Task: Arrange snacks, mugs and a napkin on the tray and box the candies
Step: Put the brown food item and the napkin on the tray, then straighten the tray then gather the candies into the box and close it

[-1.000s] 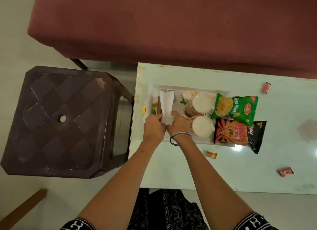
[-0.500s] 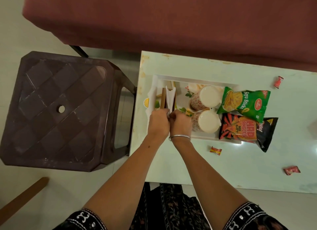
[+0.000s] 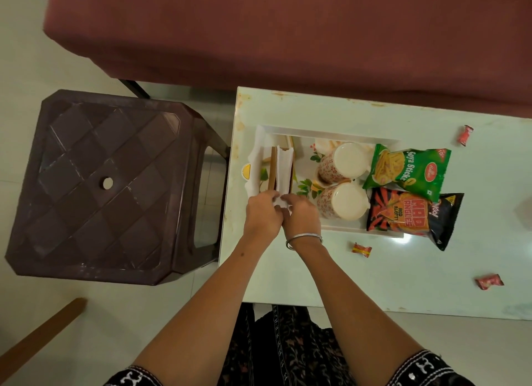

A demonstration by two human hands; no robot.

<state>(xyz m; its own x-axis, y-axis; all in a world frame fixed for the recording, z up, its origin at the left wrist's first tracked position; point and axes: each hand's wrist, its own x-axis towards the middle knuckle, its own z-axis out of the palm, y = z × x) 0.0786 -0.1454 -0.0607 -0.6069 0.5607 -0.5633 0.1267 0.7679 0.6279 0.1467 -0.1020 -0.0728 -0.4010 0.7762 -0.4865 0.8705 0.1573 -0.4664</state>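
Note:
A white tray (image 3: 331,132) with a floral print lies on the pale green table (image 3: 403,270). Two patterned mugs (image 3: 342,162) (image 3: 342,201) stand on it side by side. A green snack bag (image 3: 408,169) and a black-and-red snack bag (image 3: 414,217) lie on the tray's right end. A white napkin (image 3: 283,171) stands folded inside a brown holder (image 3: 272,169) at the tray's left end. My left hand (image 3: 262,212) and my right hand (image 3: 300,215) both pinch the napkin's near end. Three red wrapped candies (image 3: 362,249) (image 3: 489,281) (image 3: 465,135) lie loose on the table.
A dark brown plastic stool (image 3: 95,184) stands just left of the table. A maroon couch (image 3: 288,34) runs along the far side. A wooden strip (image 3: 37,336) crosses the floor at bottom left.
The napkin went from lying flat and wide between my hands to standing narrow inside the holder. Both hands have drawn closer together at its near end.

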